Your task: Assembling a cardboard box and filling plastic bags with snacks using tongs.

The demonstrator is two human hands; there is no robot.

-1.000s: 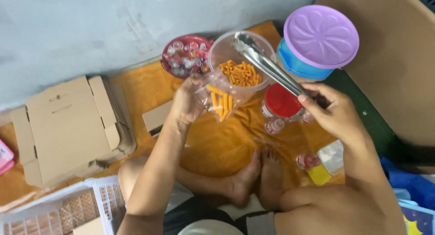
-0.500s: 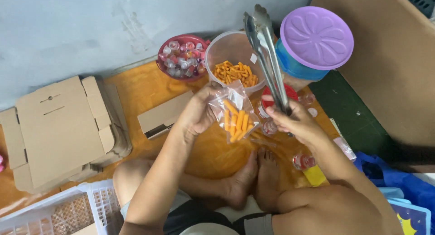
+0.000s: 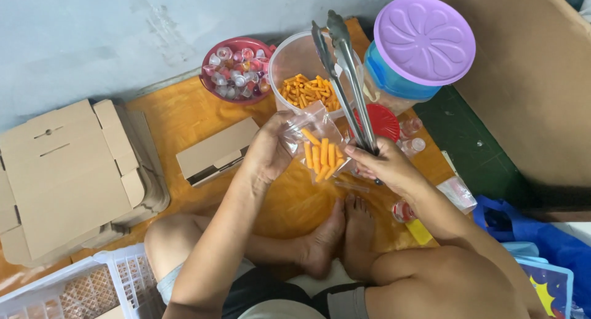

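1. Bag: small clear plastic bag of orange stick snacks [image 3: 320, 154], held up between the two hands, above the orange mat [image 3: 184, 119] and just in front of the person's bare feet [image 3: 341, 236]. Judged very light, limp and crinkly; film likely slick, sticks inside likely brittle. Best hold looks to be the empty upper film near the mouth, not the filled lower part.

2. Left hand [image 3: 268, 153]: fingers curled shut around the bag's left side and top edge, thumb pressed to the film. Grip reads as a pinch on plastic, not on the sticks.

3. Right hand [image 3: 388, 168]: fingers closed around the handle end of long metal tongs [image 3: 345, 67], fingertips also touching the bag's right edge. Tongs point up and away, tips nearly together and bare, over the rim of a round clear plastic tub of the same orange sticks [image 3: 305, 73].

4. Around: round red bowl of small wrapped jelly cups [image 3: 237, 70] left of the tub; blue container with purple flower-embossed lid [image 3: 422, 45] to the right; red lid [image 3: 385, 122] behind the tongs; flat brown cardboard boxes [image 3: 68, 171] far left; white plastic basket [image 3: 92, 288] at lower left.
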